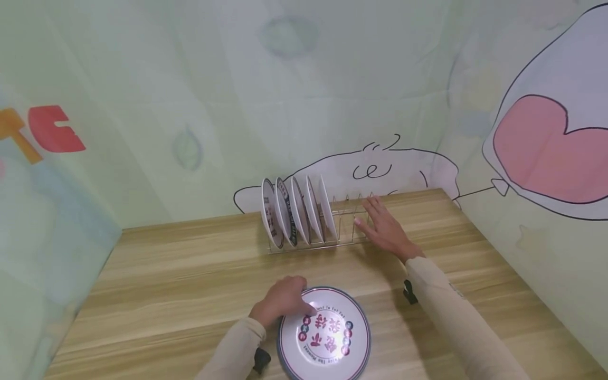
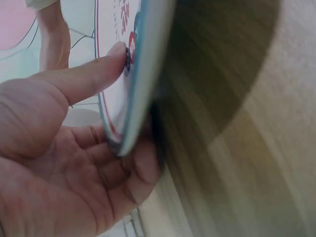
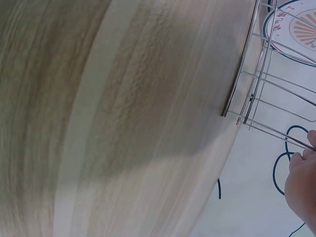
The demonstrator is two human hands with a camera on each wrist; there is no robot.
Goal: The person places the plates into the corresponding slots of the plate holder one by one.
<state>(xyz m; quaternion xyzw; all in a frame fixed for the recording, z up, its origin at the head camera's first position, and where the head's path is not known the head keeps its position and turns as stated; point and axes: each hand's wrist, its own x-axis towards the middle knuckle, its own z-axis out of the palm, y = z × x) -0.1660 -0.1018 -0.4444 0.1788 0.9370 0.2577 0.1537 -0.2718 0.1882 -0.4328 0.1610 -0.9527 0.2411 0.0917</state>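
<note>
My left hand point(image 1: 285, 300) grips a round white plate point(image 1: 328, 330) with a blue-green rim and red printed characters. In the left wrist view the thumb lies over the plate's face point(image 2: 116, 106) and the other fingers are curled under its rim, with the plate's shadow on the wood below. Toward the back, my right hand point(image 1: 385, 229) holds the right end of a wire dish rack point(image 1: 349, 243), the end wire between thumb and fingers. Only part of that hand point(image 3: 302, 182) shows at the right wrist view's edge.
Several white plates point(image 1: 296, 211) stand upright in the rack's left part, and bare wire slots lie to their right. The wooden table point(image 1: 190, 274) meets a pale printed cloth backdrop point(image 1: 190, 105) behind and at both sides.
</note>
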